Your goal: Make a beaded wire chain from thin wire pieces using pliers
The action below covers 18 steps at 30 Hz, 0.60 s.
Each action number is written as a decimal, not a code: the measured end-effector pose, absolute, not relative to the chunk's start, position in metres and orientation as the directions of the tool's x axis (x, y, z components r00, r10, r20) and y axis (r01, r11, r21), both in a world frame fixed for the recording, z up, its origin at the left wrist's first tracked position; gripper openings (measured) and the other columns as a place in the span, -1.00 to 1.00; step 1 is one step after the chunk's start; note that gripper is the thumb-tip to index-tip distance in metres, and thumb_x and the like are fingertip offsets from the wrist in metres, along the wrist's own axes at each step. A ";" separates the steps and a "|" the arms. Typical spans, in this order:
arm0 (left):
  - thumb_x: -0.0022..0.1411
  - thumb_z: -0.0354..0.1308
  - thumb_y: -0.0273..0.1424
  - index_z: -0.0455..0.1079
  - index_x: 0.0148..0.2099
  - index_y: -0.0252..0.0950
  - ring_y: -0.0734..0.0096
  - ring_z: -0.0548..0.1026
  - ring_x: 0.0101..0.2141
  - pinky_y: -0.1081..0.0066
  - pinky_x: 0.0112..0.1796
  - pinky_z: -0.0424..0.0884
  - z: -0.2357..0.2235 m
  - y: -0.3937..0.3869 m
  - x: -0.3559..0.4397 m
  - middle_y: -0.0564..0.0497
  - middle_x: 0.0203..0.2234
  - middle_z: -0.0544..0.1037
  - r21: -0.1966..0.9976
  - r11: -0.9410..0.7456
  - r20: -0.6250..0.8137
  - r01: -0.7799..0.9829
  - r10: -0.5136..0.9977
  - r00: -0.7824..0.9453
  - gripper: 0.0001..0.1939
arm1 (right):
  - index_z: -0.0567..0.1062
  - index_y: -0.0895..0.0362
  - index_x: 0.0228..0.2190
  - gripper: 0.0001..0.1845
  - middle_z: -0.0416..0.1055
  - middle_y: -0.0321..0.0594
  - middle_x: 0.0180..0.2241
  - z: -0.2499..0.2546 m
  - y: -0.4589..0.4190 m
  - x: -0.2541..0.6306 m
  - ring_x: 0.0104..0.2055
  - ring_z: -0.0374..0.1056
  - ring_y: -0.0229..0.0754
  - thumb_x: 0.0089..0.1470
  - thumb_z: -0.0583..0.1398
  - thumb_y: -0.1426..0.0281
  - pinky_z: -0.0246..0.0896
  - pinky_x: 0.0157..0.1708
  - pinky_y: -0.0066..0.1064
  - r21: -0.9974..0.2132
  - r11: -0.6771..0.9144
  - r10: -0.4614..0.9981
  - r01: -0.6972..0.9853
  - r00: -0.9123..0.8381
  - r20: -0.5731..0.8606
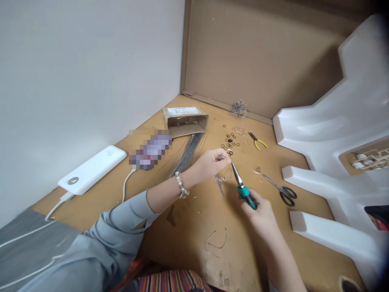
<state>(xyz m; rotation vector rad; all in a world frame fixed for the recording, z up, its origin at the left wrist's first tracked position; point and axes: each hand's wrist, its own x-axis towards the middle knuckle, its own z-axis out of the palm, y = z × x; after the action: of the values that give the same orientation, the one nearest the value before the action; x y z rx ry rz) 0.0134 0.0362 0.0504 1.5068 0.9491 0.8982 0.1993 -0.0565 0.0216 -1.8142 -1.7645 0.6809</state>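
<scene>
My left hand (212,163) is closed in a pinch on a thin shiny piece of wire (222,157), partly hidden by the fingers. My right hand (263,217) grips long-nose pliers (244,192) by their green and black handles. The plier tips come close to my left fingertips; whether they touch the wire I cannot tell. Behind my hands lie several small dark rings (230,140). A bundle of straight grey wires (187,153) runs out of an open cardboard box (185,132). Bent wire pieces (216,244) lie on the table nearer to me.
Yellow-handled pliers (258,140) and black-handled scissors (285,193) lie to the right, beside white moulded foam (306,178). A tangled wire heap (240,109) sits by the cardboard wall (258,52). On the left are a white power bank (92,169) and a blurred-out phone (152,151) with cables.
</scene>
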 end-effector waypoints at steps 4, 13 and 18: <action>0.11 0.04 -0.36 0.29 -0.41 -0.33 0.58 0.20 -0.55 0.53 -0.52 0.13 0.050 0.038 0.012 0.11 -0.57 0.29 0.986 -0.122 0.063 0.118 0.907 0.417 -0.86 | 0.47 0.16 -0.39 -0.77 0.49 -0.25 -0.43 0.021 -0.055 0.204 -0.38 0.39 -0.16 -0.11 0.08 0.38 0.25 -0.36 -0.43 -0.726 -0.020 0.996 0.687 -0.046 -0.071; 0.08 0.03 -0.39 0.29 -0.43 -0.34 0.60 0.18 -0.59 0.54 -0.55 0.12 0.048 0.040 0.011 0.14 -0.62 0.27 0.967 -0.162 0.075 0.196 0.918 0.389 -0.88 | 0.46 0.12 -0.23 -0.65 0.48 -0.18 -0.25 0.011 -0.057 0.211 -0.28 0.41 -0.11 -0.13 0.07 0.42 0.26 -0.28 -0.36 -0.539 0.039 0.997 0.841 0.004 0.078; 0.08 0.04 -0.40 0.28 -0.44 -0.33 0.60 0.20 -0.58 0.55 -0.53 0.14 0.048 0.040 0.012 0.13 -0.60 0.30 0.969 -0.164 0.081 0.183 0.916 0.394 -0.89 | 0.43 0.10 -0.17 -0.60 0.47 -0.18 -0.19 0.007 -0.058 0.212 -0.22 0.41 -0.05 -0.13 0.09 0.42 0.25 -0.24 -0.32 -0.415 0.051 0.988 0.908 0.014 0.152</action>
<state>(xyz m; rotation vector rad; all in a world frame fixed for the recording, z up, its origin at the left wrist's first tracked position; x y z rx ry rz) 0.0117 0.0399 0.0482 1.6182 0.9929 0.8876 0.2124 -0.0581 0.0065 -1.9012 -1.9386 0.2725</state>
